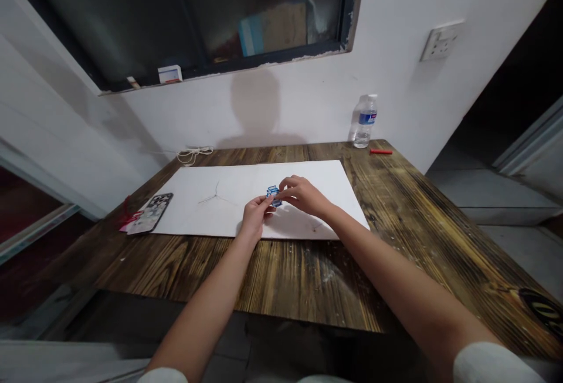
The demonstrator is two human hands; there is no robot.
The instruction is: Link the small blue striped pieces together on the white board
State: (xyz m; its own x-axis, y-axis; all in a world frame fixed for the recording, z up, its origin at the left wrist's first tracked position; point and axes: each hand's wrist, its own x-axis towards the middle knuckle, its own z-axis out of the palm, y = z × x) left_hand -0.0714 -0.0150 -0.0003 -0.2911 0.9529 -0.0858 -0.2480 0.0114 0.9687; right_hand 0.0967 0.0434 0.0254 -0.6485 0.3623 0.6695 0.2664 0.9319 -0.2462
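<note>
A small blue and white piece [273, 195] is held just above a white board [246, 175]; its exact kind is too small to tell. My left hand [256, 213] pinches it from the lower left, fingers closed. From the right, my right hand [301, 192] touches its right edge with thumb and fingertips brought together. Thin dark wires [215, 195] joined at one spot lie on the board left of my hands. A phone in a patterned case [152, 213] rests over the board's left edge.
Red strings [128, 217] lie beside the phone. A white cable [193, 153] is at the table's back left. A water bottle [366, 122] and a red stick-shaped thing [380, 151] stand and lie at the back right of the wooden table [417, 242].
</note>
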